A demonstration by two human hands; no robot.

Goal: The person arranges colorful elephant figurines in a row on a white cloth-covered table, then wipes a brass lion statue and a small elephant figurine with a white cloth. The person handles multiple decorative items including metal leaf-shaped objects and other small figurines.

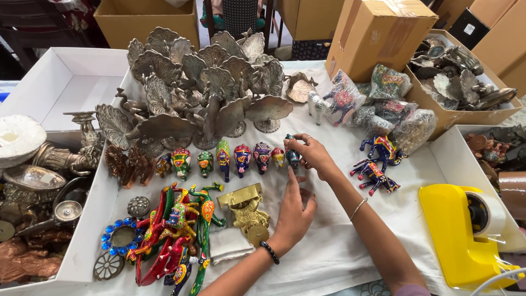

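While hands (307, 175) sort, carton (466, 112) holds metalware (460, 74)

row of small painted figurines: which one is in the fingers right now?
The dark teal figurine at the row's right end, beside the small red-and-yellow one. The right hand pinches its top; the others stand untouched. The left hand lies flat on the white cloth.

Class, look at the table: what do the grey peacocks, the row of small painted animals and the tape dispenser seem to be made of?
Grey peacocks: probably cast metal, dull silvery sheen.
Small painted animals: glossy enamel-like paint; base material hidden.
Tape dispenser: smooth yellow plastic, likely.
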